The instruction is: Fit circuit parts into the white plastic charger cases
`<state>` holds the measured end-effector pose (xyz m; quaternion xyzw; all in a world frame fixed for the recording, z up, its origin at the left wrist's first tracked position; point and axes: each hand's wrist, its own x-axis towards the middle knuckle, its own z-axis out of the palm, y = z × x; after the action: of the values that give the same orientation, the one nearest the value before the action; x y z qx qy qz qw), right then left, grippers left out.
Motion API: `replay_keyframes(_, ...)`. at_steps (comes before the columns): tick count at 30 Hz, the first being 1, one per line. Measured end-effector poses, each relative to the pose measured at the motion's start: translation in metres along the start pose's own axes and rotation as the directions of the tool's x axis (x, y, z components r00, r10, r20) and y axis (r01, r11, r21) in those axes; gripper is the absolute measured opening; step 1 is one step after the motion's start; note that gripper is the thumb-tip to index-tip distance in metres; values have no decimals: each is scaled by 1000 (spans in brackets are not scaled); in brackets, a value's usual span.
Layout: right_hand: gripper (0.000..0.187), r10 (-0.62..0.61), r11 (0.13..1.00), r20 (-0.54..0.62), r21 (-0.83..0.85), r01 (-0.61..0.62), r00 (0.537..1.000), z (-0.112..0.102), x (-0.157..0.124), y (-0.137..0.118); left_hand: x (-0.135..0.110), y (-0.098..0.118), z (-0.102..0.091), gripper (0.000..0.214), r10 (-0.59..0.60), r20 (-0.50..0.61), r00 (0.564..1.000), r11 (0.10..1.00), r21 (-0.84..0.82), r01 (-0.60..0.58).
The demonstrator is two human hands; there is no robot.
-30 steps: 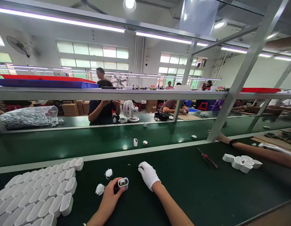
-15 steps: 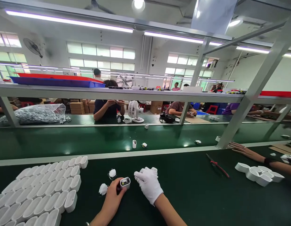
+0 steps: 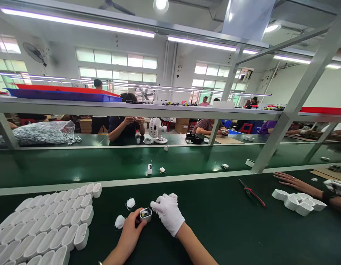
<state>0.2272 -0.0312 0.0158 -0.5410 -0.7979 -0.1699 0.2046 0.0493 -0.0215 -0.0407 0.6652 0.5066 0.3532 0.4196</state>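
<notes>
My left hand (image 3: 130, 227) is bare and closed around a white oval plastic housing (image 3: 146, 217). The housing is tilted with its open top showing, and dark and yellow electronic parts are visible inside. At its right rim is my right hand (image 3: 168, 214), in a white glove, with the fingers curled together; whatever they pinch, if anything, is hidden. Beside my left hand lie a small circuit board with a white pad on top (image 3: 130, 203) and another white padded piece (image 3: 120, 222).
Rows of empty white housings (image 3: 51, 224) fill the left of the table. Red-handled pliers (image 3: 252, 193) and a cluster of white housings (image 3: 298, 202) lie right, near a co-worker's hand (image 3: 293, 183). Beyond the ledge, a green conveyor belt (image 3: 76, 162) carries a white housing (image 3: 149, 169). A slanted metal post (image 3: 280, 129) stands right.
My right hand has moved left, up to the rim of the housing. Pieces on the belt have shifted left. The co-worker's hand at right has moved slightly, and the view has shifted a little.
</notes>
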Motion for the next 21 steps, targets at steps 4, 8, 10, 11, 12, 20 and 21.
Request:
replay_keyframes(4,12,6,1000,-16,29,-5,1000,-5,-2,5,1,0,-1,40,-4,12,1000,1000,7,4)
replay_keyframes(8,12,69,995,-33,76,-66,997,-8,-6,9,2,1,-2,40,-3,17,1000,1000,17,3)
replay_keyframes(10,12,88,993,-26,84,-85,996,-8,-6,9,2,2,-2,39,-1,17,1000,1000,18,1)
replay_keyframes(11,12,92,992,-18,84,-91,996,-8,-6,8,2,2,-2,39,1,17,1000,1000,17,-1)
replay_keyframes(12,12,97,992,-9,80,-96,995,-7,-6,8,2,3,-2,39,2,16,1000,1000,17,-2)
replay_keyframes(20,11,95,994,54,41,-98,994,-5,-7,4,2,3,-3,39,13,13,1000,1000,-1,-13)
replay_keyframes(21,11,98,994,59,43,-101,993,-4,-6,3,2,4,-3,39,15,14,1000,1000,-4,-15)
